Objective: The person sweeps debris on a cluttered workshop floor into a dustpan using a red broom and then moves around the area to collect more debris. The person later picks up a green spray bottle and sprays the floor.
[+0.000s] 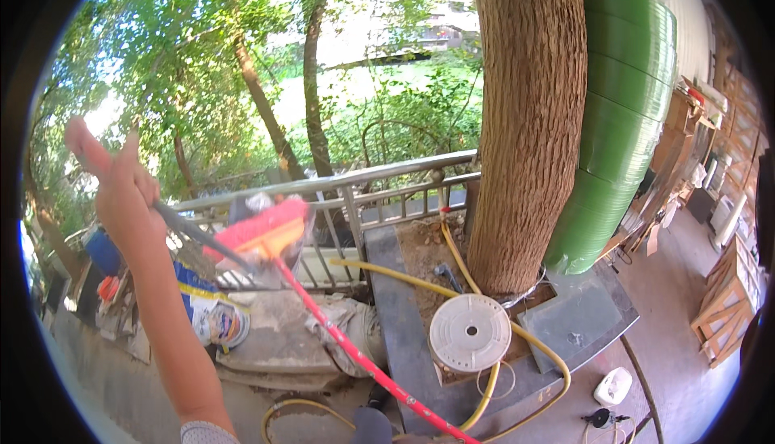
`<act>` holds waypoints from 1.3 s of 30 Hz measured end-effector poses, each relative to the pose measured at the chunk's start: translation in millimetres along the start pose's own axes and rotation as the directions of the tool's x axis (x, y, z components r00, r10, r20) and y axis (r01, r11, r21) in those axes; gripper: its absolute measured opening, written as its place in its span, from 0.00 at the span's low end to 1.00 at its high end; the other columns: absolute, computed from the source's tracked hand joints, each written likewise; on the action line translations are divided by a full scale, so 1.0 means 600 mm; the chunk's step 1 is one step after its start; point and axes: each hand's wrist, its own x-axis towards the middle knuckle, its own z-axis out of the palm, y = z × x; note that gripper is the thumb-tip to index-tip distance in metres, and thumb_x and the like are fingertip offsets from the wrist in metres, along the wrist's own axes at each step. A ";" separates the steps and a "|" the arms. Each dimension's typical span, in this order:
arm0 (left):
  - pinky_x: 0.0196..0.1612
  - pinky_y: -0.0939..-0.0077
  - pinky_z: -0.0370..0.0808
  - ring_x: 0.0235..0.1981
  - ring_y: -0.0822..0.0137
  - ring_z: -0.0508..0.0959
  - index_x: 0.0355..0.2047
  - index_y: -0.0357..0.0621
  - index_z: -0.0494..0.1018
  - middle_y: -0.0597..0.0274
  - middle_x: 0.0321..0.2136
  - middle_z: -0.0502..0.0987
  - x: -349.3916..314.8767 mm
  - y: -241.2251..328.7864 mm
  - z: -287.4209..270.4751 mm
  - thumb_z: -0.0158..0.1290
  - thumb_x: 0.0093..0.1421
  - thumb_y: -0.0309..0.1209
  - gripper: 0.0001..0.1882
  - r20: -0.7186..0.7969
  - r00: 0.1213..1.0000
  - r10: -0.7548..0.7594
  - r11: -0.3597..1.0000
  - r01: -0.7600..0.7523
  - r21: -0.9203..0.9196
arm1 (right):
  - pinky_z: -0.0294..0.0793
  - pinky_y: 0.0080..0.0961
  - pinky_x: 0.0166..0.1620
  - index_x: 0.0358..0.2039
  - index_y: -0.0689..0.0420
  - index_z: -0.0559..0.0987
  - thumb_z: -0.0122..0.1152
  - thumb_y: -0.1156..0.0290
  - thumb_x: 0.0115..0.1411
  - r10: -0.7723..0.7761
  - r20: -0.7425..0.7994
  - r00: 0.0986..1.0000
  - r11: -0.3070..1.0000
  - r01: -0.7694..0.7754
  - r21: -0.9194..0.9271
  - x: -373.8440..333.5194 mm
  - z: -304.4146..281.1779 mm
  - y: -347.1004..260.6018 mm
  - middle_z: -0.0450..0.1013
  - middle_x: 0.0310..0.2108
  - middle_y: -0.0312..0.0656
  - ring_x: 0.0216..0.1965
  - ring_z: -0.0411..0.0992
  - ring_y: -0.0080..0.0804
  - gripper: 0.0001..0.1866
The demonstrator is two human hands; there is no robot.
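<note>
My left hand (pixel 129 190) is raised at the left, with some fingers stretched up and the others closed round a thin dark grey rod (pixel 202 236). The rod slants down to the right, close to the head of a broom (pixel 262 230). That head has pink-red bristles above an orange-yellow base and is blurred. From it the broom's red handle (pixel 355 353) runs down to the lower edge of the view. Whatever grips the handle's far end lies outside the picture. My right hand does not show.
A metal railing (pixel 351 218) crosses ahead, with trees behind. A thick trunk (pixel 529 121) rises from a stone-edged planter (pixel 400 323) beside a green wrapped roll (pixel 622 113). A round white lid (pixel 470 333), yellow hose (pixel 557 363), white jug (pixel 613 386) and wooden crate (pixel 729 303) stand around.
</note>
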 end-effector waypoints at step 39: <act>0.59 0.52 0.57 0.44 0.61 0.73 0.31 0.49 0.80 0.60 0.34 0.78 -0.594 -1.358 0.569 0.49 0.52 0.41 0.15 0.801 -0.559 0.214 0.278 -0.751 -0.598 | 0.55 0.17 0.13 0.22 0.55 0.66 0.52 0.62 0.62 0.830 0.205 0.518 -0.170 -0.116 0.979 0.968 -0.214 0.165 0.56 0.12 0.25 0.10 0.56 0.14 0.14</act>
